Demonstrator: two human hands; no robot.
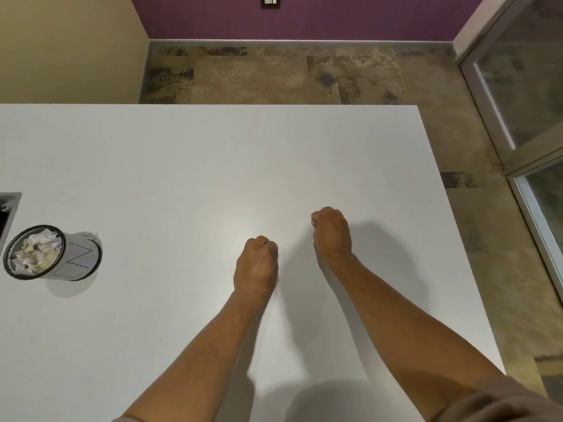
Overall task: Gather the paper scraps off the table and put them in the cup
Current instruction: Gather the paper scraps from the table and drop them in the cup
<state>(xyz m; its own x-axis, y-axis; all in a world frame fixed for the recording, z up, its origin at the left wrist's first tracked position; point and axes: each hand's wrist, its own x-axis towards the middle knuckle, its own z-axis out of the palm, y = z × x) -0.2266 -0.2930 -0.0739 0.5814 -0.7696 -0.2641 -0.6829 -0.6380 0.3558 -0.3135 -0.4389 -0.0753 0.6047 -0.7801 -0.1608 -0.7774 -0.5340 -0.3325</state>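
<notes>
Desk [182,162] spreads white under my arms. Cup [73,260], a mesh one, stands on it well to the left of both hands, crammed with paper scraps [36,249]. Near the desk's middle, my right hand [332,233] and left hand [257,263] sit fisted just apart, fingers curled under, nothing visible in either.

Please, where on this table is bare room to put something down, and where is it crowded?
The white table is bare from its far edge down to the left hand and right hand. Another bare patch lies between the cup and the left forearm. The crowded part is the left edge, where the cup, filled with paper scraps, stands near a dark recess.
</notes>
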